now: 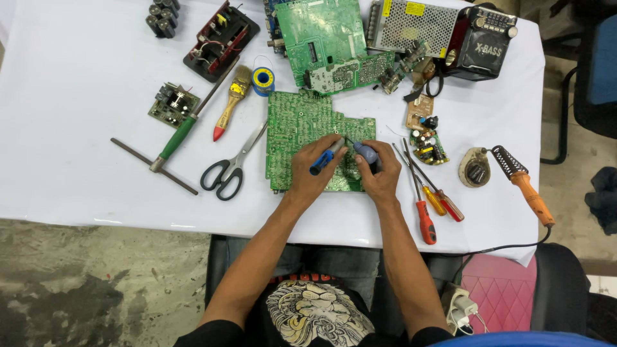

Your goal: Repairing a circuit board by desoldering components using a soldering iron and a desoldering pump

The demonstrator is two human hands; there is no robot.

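Note:
A green circuit board (302, 125) lies solder side up in the middle of the white table (83, 128). My left hand (313, 168) rests on the board and grips a blue-handled tool (324, 159) whose tip points up and right. My right hand (378, 172) holds a second tool with a blue-grey handle (365, 151). Its thin tip points up and left onto the board. The two tool tips meet near the board's centre right.
Screwdrivers (424, 196) lie right of my hands, then a soldering iron with an orange handle (524, 186) on its stand. Scissors (230, 168), a brush (232, 103), a T-wrench (168, 146) and a solder spool (262, 80) lie left. More boards, a metal power supply and a radio (482, 42) sit behind.

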